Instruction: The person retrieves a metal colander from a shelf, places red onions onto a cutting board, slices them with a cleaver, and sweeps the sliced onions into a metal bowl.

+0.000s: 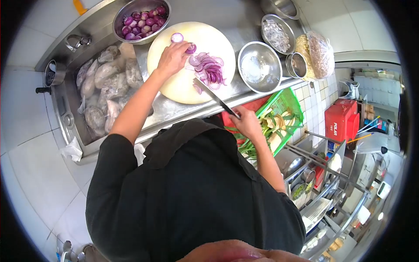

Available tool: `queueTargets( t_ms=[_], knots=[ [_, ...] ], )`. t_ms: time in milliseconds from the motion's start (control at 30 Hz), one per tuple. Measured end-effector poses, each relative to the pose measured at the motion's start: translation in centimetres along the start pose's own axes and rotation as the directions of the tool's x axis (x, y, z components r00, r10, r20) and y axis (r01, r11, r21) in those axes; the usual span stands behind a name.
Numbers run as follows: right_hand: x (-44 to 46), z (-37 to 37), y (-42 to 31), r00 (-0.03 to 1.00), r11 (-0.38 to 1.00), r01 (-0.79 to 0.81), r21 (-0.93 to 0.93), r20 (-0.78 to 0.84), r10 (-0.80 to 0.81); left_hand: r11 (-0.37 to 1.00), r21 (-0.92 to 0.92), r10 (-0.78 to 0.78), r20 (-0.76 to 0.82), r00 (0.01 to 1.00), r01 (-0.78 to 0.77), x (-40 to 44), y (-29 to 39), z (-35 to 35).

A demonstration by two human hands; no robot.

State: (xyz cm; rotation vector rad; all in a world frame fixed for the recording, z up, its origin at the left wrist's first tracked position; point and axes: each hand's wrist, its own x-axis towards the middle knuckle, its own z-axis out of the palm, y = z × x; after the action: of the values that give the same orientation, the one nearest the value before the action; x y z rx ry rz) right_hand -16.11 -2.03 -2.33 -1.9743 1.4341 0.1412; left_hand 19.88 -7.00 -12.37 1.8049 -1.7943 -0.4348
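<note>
My left hand (pixel 171 60) is on the round cutting board (pixel 168 87), its fingers closed at a piece of red onion (pixel 190 48). Another cut onion piece (pixel 176 38) lies just beyond the fingers. My right hand (pixel 248 123) grips the dark handle of a knife (pixel 218 100), whose blade reaches over the board and points up and left. Sliced red onion (pixel 210 70) is piled on the board, to the right of my left hand and beyond the blade. A few slices lie beside the blade tip.
A bowl of whole red onions (pixel 142 22) stands behind the board. Left is a sink (pixel 94 137) with bagged items (pixel 107 74). To the right are a colander (pixel 259 67), a bowl of pale pieces (pixel 278 37) and a green basket (pixel 297 105) of vegetable scraps.
</note>
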Motion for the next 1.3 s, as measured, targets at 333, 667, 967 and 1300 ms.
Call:
queueTargets(
  t_ms=[333,667,967,1300],
  knots=[
    [3.3,6.3,-3.3,0.997,1.000,0.000,0.031,-0.080,0.003,0.961,0.206,0.234,-0.247,0.941,-0.185,1.2,-1.8,0.8],
    [0.0,8.1,-5.9,0.974,0.987,0.076,-0.142,-0.200,-0.104,1.000,0.005,-0.003,-0.160,0.987,0.004,-12.9,2.6,2.5],
    [-2.6,7.8,-8.5,0.969,0.986,0.121,-0.114,-0.203,-0.143,0.963,-0.173,0.172,-0.198,0.965,-0.207,-12.7,1.2,2.0],
    [1.4,11.7,-8.6,0.979,0.977,0.107,-0.182,-0.155,-0.136,0.965,-0.189,0.141,-0.211,0.967,-0.182,-12.9,2.2,2.3]
  ],
)
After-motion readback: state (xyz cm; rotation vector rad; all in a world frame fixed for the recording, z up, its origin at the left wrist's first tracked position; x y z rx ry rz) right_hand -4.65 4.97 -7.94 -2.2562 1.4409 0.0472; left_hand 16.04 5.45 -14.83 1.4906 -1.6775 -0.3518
